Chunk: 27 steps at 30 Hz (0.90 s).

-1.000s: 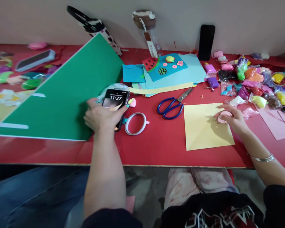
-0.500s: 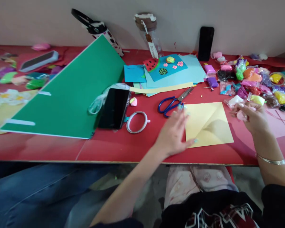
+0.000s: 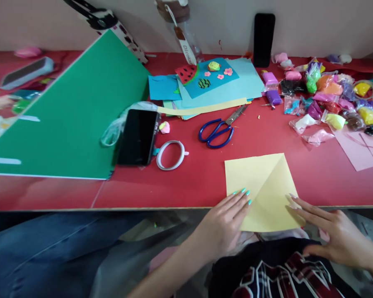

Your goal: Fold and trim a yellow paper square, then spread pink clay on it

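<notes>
A pale yellow sheet (image 3: 264,178) with a diagonal crease lies at the front edge of the red table, its near part jutting past the edge. My left hand (image 3: 225,219) rests on its left side, fingers stretched out on the paper, thumb hidden. On the sheet's right side lie the extended fingertips of my right hand (image 3: 332,231), its thumb apart. Blue-handled scissors (image 3: 219,132) lie behind the sheet, to the left. A pink clay packet (image 3: 318,136) sits behind it to the right.
Clay packets (image 3: 328,89) crowd the back right, near pink sheets (image 3: 354,149). Blue papers (image 3: 245,80) with clay shapes lie at the back middle. Further left are a tape ring (image 3: 170,155), a black phone (image 3: 138,136) and a green board (image 3: 77,107). A person's jeans (image 3: 49,252) show at lower left.
The yellow sheet has moved toward me, over the table edge. My right hand has let go of the pink packet and come down onto the sheet. The view has shifted.
</notes>
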Available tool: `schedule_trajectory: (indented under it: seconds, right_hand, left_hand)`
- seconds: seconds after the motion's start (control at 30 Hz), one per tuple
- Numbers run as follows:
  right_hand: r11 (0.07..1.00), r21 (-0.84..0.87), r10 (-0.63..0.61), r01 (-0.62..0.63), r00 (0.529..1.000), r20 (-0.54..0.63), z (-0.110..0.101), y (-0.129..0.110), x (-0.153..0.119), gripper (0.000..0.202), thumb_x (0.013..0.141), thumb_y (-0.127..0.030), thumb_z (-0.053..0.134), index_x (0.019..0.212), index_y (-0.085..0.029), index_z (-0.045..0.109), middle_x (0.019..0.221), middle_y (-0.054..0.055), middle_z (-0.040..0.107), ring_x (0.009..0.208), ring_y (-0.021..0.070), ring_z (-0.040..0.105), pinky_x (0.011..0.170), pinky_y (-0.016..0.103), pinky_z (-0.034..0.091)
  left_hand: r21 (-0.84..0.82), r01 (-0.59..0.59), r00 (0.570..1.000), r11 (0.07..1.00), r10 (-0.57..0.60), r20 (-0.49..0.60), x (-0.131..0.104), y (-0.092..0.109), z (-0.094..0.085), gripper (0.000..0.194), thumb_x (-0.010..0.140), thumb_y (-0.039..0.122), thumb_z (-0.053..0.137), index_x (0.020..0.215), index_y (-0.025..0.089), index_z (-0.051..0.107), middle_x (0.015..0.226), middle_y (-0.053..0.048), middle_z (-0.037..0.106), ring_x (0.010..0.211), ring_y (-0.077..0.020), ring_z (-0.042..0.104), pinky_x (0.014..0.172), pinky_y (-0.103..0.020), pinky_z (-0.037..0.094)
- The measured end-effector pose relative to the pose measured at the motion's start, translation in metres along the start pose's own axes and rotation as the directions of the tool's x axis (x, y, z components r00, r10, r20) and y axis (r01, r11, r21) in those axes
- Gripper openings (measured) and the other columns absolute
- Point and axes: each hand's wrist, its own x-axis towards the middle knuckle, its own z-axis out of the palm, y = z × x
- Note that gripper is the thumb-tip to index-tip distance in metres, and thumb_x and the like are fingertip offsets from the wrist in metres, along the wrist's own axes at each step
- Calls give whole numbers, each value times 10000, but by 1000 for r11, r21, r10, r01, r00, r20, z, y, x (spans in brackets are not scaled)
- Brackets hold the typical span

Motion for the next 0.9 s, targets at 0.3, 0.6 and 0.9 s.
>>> schedule_trajectory:
  seconds: [0.3, 0.6, 0.9]
  right_hand:
    - [877, 364, 385, -312, 911, -149, 30, 0, 27, 256, 889, -379, 558, 911, -208, 748, 756, 54, 752, 598, 197, 712, 547, 288, 583]
    - [649, 608, 585, -457, 811, -14, 23, -9, 57, 295, 861, -512, 565, 844, -219, 532, 592, 14, 661, 518, 196, 680, 465, 255, 501]
    - [313, 818, 542, -482, 798, 263, 66, -61, 81, 436, 811, -640, 534, 740, -225, 420, 552, -43, 534, 447, 162, 631, 404, 248, 478]
  left_hand:
    - [-669, 200, 906, 716, -395, -152, 5, -39, -26, 168, 793, 261, 633, 920, 213, 731, 1006, -92, 760, 984, -251, 719, 880, -383, 597]
    - [-768, 452, 514, 453, -836, -190, 43, -31, -1, 558, 838, 478, 614, 1285, 174, 472, 895, -81, 748, 855, -231, 724, 759, -321, 576]
    - [-132, 632, 528, 764, -549, -648, 45, -30, -34, 448, 882, 320, 594, 1318, 265, 511, 1242, -131, 575, 1208, -332, 537, 1051, -537, 405]
